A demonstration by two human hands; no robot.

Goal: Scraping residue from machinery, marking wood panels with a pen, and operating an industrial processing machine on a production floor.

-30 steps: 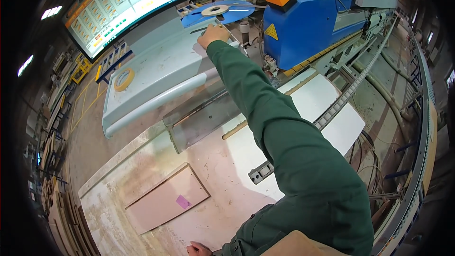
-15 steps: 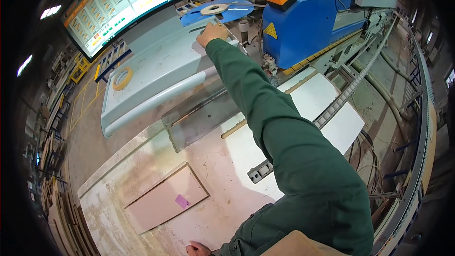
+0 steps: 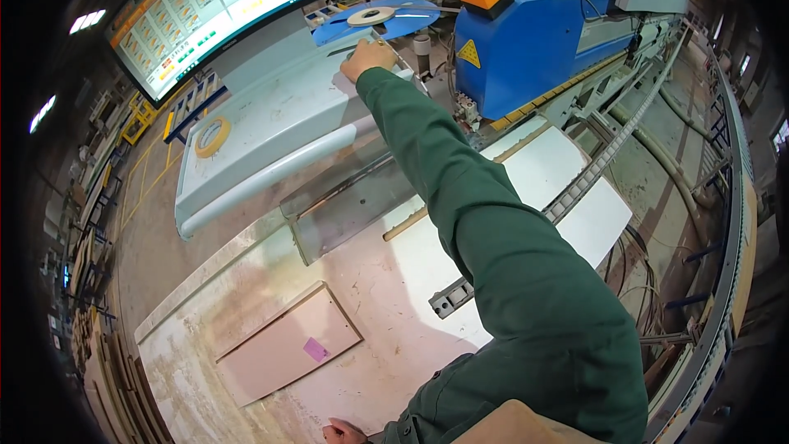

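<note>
The right hand [image 3: 367, 57] rests closed-fingered beside the round blue disc [image 3: 386, 20]; the left hand [image 3: 343, 432] lies at the pale worktop's [image 3: 246, 304] near edge, its grip impossible to tell.

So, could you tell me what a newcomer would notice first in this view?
Probably the green-sleeved right hand, stretched far forward to the edge of the blue disc at the top. Beside it on the right stands a big blue housing with an orange cap, and a lit screen glows at upper left. The left hand rests on the pale table at the bottom edge.
</note>
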